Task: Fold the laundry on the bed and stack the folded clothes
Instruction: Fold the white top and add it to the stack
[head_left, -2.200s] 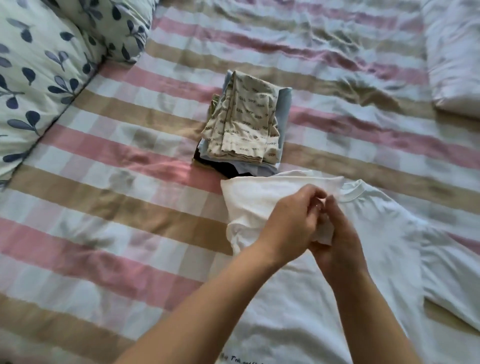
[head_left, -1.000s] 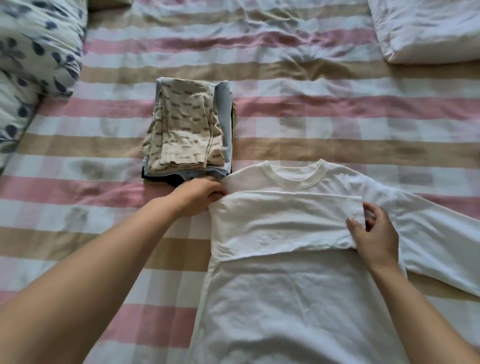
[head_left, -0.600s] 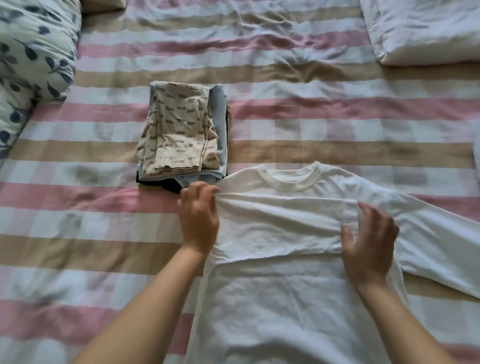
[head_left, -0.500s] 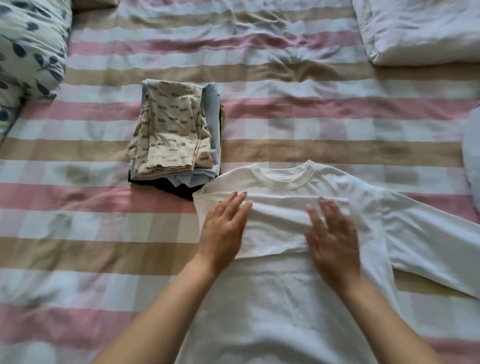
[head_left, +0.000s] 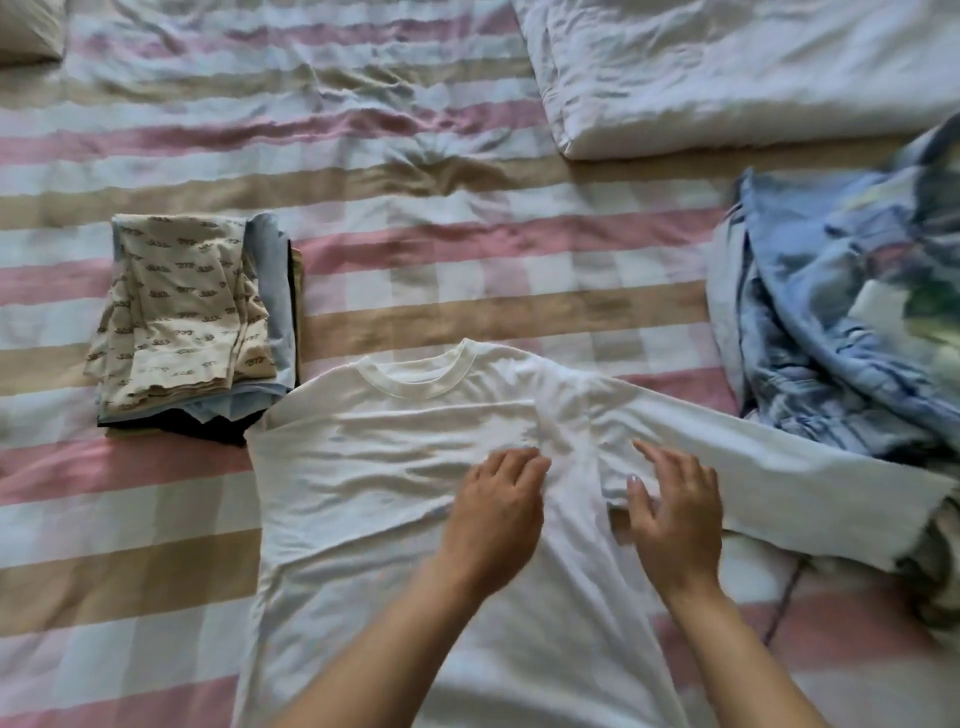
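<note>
Smoothing the white shirt (head_left: 415, 467) seems to be the step in hand. It lies face up on the striped bed (head_left: 467, 270), from the centre to the bottom of the frame, with its collar toward the top. One sleeve is already folded across the chest. The other sleeve (head_left: 779, 467) runs out flat toward the right edge.

Both hands rest on the cloth just right of centre. The left hand (head_left: 498, 504) has its fingers bent with the tips dug into a bunch of wrinkles, and I cannot tell whether its grip has pinched the fabric or only presses on it. The right hand (head_left: 675, 514) is spread and loose over the folded cuff, holding nothing.

I'd judge the next move calls for taking the outstretched sleeve near its end and bringing it across the chest, then doubling the body up.

The folded stack (head_left: 192, 322) waits at middle left, touching the shirt's shoulder. A rumpled blue heap (head_left: 841, 332) at the right looks unfolded.
</note>
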